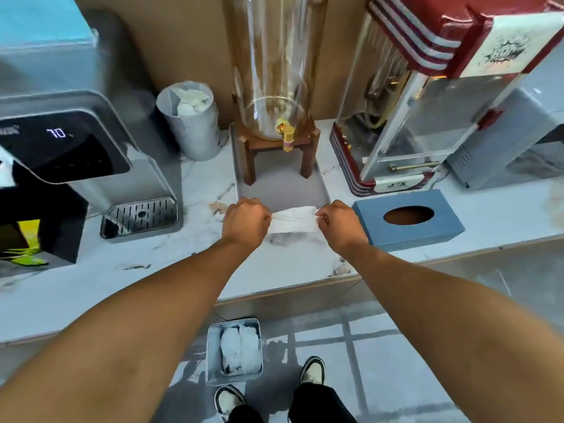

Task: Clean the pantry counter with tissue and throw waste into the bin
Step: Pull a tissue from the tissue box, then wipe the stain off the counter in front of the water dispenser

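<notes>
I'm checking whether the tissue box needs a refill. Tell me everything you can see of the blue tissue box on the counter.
The blue tissue box is a rectangular box with a matte, slate-blue surface and an oval opening in its top. No tissue pokes out; the opening looks dark brown inside, so its fill cannot be judged. It lies flat on the marble counter, slightly angled, right of the right hand and in front of the popcorn machine. Nothing touches it.

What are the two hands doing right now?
Left hand: closed, pinching one end of the tissue.
Right hand: closed, pinching the other end of the same tissue.
</notes>
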